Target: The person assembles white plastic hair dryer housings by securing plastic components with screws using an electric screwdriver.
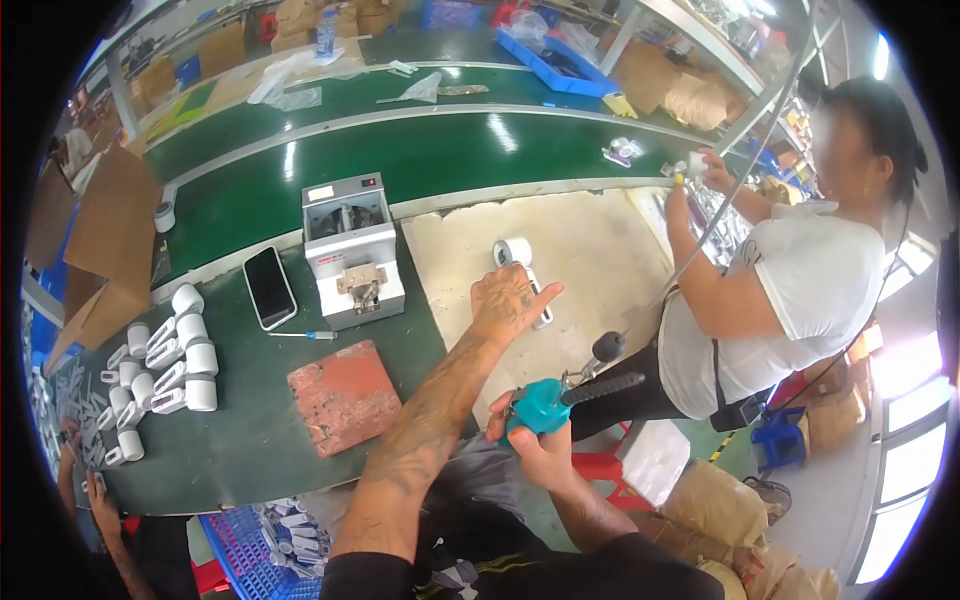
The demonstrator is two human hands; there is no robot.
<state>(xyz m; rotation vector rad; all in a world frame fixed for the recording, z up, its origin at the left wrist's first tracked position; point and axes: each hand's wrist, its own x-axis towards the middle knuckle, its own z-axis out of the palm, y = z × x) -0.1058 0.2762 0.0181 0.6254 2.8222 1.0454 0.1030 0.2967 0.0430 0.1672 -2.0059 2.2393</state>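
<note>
bright, even light | glare off right-side windows (905,470) | fisheye bend, black corners | slightly soft

Left hand (512,300): forearm extended forward, palm down, fingers stretched and spread | Right hand (540,450): drawn close to the body, wrist bent, fingers seen closed in a grip
</note>
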